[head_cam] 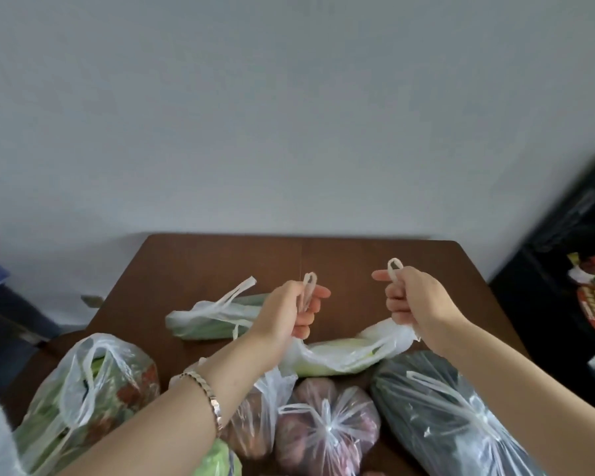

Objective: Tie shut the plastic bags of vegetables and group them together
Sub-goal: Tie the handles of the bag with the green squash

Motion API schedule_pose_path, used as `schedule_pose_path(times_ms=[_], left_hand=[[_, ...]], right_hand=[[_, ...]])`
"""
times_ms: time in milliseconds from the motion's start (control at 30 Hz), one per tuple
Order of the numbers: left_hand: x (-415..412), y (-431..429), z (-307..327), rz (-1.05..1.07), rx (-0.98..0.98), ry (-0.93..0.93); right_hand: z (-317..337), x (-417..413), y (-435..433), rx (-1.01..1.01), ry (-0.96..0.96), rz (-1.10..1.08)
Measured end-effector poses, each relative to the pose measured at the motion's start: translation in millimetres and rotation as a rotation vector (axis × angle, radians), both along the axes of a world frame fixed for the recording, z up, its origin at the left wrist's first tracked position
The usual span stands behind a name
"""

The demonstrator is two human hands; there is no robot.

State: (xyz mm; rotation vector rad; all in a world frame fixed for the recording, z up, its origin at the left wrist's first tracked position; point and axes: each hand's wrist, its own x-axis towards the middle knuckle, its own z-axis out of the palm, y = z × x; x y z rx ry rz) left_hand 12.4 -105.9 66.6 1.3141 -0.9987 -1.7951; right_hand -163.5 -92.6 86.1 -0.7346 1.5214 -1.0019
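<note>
Both hands are raised over the brown wooden table (340, 262), each gripping one handle loop of the same thin white bag of pale green vegetable (344, 355). The left hand (289, 312) has its fingers curled shut around the left handle (309, 286), whose loop pokes up above the fist; the right hand (413, 297) is likewise closed on the right handle (394, 267), forefinger partly extended. Held apart like this, the two loops are drawn taut and the bag's mouth is pulled flat, which looks like the set-up for crossing them into a knot (no knot shows yet on this bag).

The bag sags between the hands, its body resting near the table's middle, touching the bags in front. Closer to the camera lie a knotted bag of reddish-purple produce (327, 431) and a dark green bagged vegetable (437, 407) with tied handles. A bag of mixed greens (93, 383) at the left looks open, and a long green bag (213, 317) lies apart behind the left hand, handles loose.

The table stands against a plain pale wall (289, 115); a dark bin or shelf (564, 269) sits to the right
</note>
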Motion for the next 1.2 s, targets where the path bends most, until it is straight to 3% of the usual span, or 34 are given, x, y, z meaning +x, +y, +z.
schedule_pose_path(times_ms=[200, 367, 533, 700, 800, 933, 1067, 1133, 1200], left_hand=[[-18, 37, -14, 0.004, -0.041, -0.044], [-24, 55, -20, 0.145, 0.121, 0.081], [-27, 61, -20, 0.114, 0.041, -0.114], [-32, 66, -16, -0.021, -0.166, -0.384], [-28, 66, -18, -0.244, -0.302, -0.539], [-28, 76, -20, -0.403, -0.355, -0.511], [-30, 82, -30, -0.237, -0.434, -0.502], [-28, 80, -29, -0.105, -0.446, -0.498], [-23, 78, -28, -0.034, -0.441, -0.477]], right_hand=[[-21, 13, 31, -0.069, 0.065, 0.052], [-39, 24, 62, -0.114, 0.119, 0.176], [-41, 19, 77, -0.179, 0.018, 0.247], [-44, 12, 80, -0.172, 0.091, 0.187], [-49, 9, 82, -0.142, 0.12, 0.09], [-62, 2, 77, -0.098, 0.215, -0.017], [-64, 9, 77, -0.206, 0.475, 0.132], [-62, 13, 77, -0.253, 0.48, 0.293], [-61, 14, 79, -0.233, 0.37, 0.403]])
